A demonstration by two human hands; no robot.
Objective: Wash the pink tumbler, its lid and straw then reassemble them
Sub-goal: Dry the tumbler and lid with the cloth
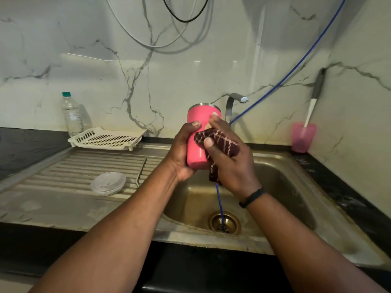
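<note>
Pink tumbler [197, 132]: upright, steel rim uppermost, lid off, held in the air above the sink basin [275, 187].
Left hand [182, 153]: fingers wrapped round the tumbler's lower body, thumb on its front.
Right hand [230, 161]: presses a dark maroon cloth with pale stripes [218, 144] against the tumbler's side; thumb curled over the cloth, fingertips reaching up the pink wall. A black band sits on that wrist.
Clear lid [108, 183]: flat on the ribbed draining board [74, 166], left of the basin, well apart from the tumbler.
Straw [141, 172]: probably the thin curved piece lying on the board just right of the lid; too faint to be sure.
Blue hose [220, 205]: runs down into the drain.
Tap [234, 102]: behind the tumbler.
White slotted tray [108, 138] and plastic bottle [72, 115]: back left.
Pink translucent cup [303, 137]: right counter, holding a white-handled utensil.
</note>
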